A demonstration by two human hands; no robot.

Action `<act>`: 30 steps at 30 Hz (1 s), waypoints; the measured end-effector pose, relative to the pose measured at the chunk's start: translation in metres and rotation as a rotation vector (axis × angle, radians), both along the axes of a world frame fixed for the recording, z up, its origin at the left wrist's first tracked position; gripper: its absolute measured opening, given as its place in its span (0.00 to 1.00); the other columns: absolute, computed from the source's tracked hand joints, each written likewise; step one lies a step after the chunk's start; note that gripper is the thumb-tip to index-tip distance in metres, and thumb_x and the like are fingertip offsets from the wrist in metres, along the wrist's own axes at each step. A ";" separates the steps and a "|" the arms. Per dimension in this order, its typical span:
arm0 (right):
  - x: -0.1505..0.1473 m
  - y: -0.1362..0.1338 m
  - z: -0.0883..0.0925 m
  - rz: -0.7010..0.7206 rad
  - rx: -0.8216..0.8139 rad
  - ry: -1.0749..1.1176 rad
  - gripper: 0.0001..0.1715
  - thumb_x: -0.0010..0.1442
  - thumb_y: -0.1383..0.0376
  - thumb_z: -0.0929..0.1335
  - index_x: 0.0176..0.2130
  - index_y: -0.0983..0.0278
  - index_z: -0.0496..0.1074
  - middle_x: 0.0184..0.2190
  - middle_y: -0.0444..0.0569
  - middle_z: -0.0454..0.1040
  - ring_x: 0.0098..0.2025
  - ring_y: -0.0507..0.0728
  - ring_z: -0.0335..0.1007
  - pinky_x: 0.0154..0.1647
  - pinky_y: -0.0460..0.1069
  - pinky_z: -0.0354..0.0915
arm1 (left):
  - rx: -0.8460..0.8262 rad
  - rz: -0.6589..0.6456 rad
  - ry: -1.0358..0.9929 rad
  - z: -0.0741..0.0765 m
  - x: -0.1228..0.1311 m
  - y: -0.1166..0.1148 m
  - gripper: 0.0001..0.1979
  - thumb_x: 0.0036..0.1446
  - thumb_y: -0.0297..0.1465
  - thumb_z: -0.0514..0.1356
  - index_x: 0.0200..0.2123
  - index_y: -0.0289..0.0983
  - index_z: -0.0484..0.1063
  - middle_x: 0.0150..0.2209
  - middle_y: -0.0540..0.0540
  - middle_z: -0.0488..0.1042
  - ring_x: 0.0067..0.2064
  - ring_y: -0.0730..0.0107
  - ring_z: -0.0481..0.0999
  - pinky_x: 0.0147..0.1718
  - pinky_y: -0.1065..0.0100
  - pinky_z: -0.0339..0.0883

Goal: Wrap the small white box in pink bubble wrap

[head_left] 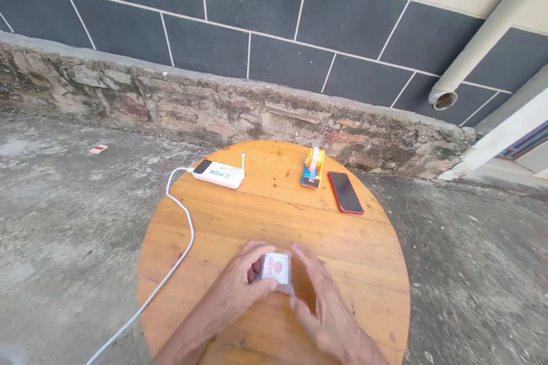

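Observation:
A small white box [276,267] with a round red mark and red print on its top sits near the front middle of the table. Clear film seems to stand out around its sides. My left hand [240,279] grips the box from the left, thumb along the near edge and fingers at the far side. To the right of it, my right hand [323,302] is spread, with thumb and fingers apart. Its thumb tip lies close to the box's near right corner; whether it touches I cannot tell.
The round wooden table [274,217] holds a white power bank [219,174] with a white cable [188,222] running off the left edge. Near the back right stand a blue and yellow tape dispenser [313,168] and a red-edged phone [346,192]. A tiled wall [274,57] rises behind.

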State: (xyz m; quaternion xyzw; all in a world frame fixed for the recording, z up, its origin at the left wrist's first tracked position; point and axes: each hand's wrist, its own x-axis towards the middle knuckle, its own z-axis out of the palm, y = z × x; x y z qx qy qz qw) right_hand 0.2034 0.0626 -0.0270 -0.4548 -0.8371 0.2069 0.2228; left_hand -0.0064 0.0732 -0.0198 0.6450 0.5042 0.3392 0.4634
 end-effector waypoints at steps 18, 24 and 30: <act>-0.012 0.012 -0.025 -0.189 0.094 0.080 0.37 0.54 0.68 0.67 0.61 0.65 0.56 0.52 0.58 0.70 0.53 0.64 0.67 0.52 0.62 0.65 | 0.051 -0.007 0.042 0.000 0.003 0.006 0.29 0.49 0.26 0.58 0.57 0.40 0.62 0.45 0.45 0.71 0.43 0.66 0.70 0.43 0.65 0.65; -0.006 0.015 -0.024 -0.186 0.078 0.080 0.39 0.54 0.66 0.68 0.62 0.64 0.54 0.59 0.57 0.63 0.58 0.63 0.61 0.57 0.61 0.61 | 0.084 -0.020 0.070 -0.003 0.007 0.013 0.30 0.48 0.27 0.58 0.57 0.41 0.61 0.43 0.47 0.71 0.37 0.68 0.70 0.39 0.66 0.66; -0.007 0.014 -0.028 -0.217 0.061 0.089 0.38 0.55 0.65 0.68 0.62 0.63 0.53 0.54 0.57 0.67 0.55 0.63 0.63 0.55 0.61 0.62 | 0.133 -0.020 0.057 -0.011 0.006 0.012 0.30 0.48 0.25 0.57 0.56 0.42 0.62 0.45 0.47 0.70 0.41 0.68 0.70 0.41 0.66 0.65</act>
